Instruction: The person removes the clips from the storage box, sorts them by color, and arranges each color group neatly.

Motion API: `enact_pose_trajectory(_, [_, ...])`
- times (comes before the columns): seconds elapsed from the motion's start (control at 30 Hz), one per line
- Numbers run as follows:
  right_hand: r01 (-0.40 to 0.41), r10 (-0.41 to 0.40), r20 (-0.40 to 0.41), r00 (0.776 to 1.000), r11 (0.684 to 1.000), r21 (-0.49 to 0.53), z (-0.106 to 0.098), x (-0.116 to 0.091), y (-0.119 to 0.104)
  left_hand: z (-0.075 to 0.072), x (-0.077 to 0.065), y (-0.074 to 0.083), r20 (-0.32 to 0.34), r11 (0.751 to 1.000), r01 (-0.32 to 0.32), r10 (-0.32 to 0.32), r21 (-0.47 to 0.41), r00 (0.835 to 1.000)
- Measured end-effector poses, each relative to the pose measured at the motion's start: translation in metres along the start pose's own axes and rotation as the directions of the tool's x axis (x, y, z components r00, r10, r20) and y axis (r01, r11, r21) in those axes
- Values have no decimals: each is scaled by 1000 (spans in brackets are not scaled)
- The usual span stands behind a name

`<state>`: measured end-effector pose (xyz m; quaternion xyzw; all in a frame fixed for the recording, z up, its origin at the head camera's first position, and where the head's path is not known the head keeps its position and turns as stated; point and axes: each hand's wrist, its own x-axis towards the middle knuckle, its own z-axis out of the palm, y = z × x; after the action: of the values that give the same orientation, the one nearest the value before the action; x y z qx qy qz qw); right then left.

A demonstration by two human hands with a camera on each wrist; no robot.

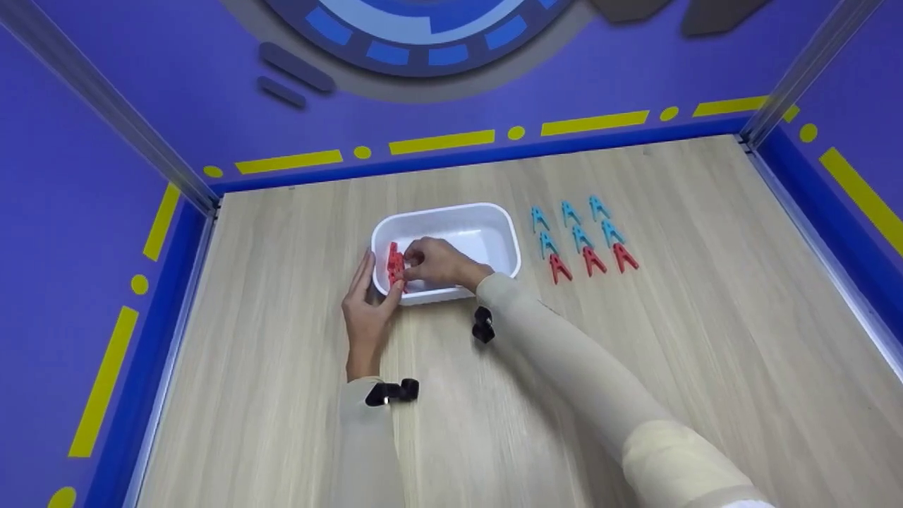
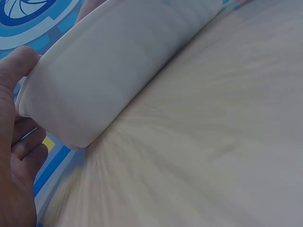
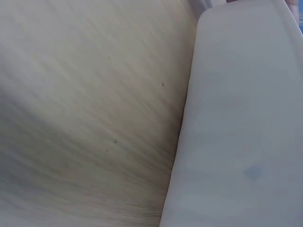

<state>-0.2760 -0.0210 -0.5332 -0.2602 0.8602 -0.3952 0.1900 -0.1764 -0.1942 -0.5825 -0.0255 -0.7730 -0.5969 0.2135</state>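
Note:
My left hand (image 1: 365, 321) grips the left front corner of a white plastic tray (image 1: 487, 209), its thumb over the rim and its fingers along the outside wall. Several red clothespins (image 1: 394, 262) lie bunched at the tray's left end. Inside the tray, my right hand (image 1: 441, 261) reaches over the front rim with curled fingers and pinches at the red clothespins; the exact grip is partly hidden. In the left wrist view, the thumb (image 2: 21, 64) rests on the tray's rim. The right wrist view shows mostly the tray's outer wall (image 3: 241, 109).
Right of the tray, clothespins stand in rows on the wooden table (image 1: 282, 317): blue ones (image 1: 578, 237) behind, and a front row of three red ones (image 1: 592, 261). Blue panels (image 1: 437, 120) with yellow marks enclose the table at the back and sides.

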Motion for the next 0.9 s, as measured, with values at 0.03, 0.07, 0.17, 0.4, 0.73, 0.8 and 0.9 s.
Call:
enact_pose_trajectory(0.03, [12,-12,4,1000,1000,-9,0,0,0,0,0,0,-2,1000,-2,2,-7,1000])
enact_pose_trajectory(0.07, [23,-23,6,1000,1000,-15,1,0,1,0,0,0,-4,1000,-5,5,-12,1000])
enact_pose_trajectory(0.17, [49,-49,6,999,999,-22,1,0,1,1,0,0,-12,1000,-17,16,-15,1000])
enact_pose_trajectory(0.4, [77,-77,10,997,997,5,2,0,2,2,0,20,-24,999,-22,21,-28,999])
enact_pose_trajectory(0.73, [32,-25,-52,998,991,130,-3,-4,2,0,-1,28,-15,999,-25,25,-46,1000])
enact_pose_trajectory(0.8, [36,-26,-72,997,990,139,-5,-4,3,1,0,17,-20,999,-27,27,-41,999])
enact_pose_trajectory(0.9, [56,-38,-114,993,986,156,-10,-6,3,2,2,4,-27,999,-32,31,-25,999])
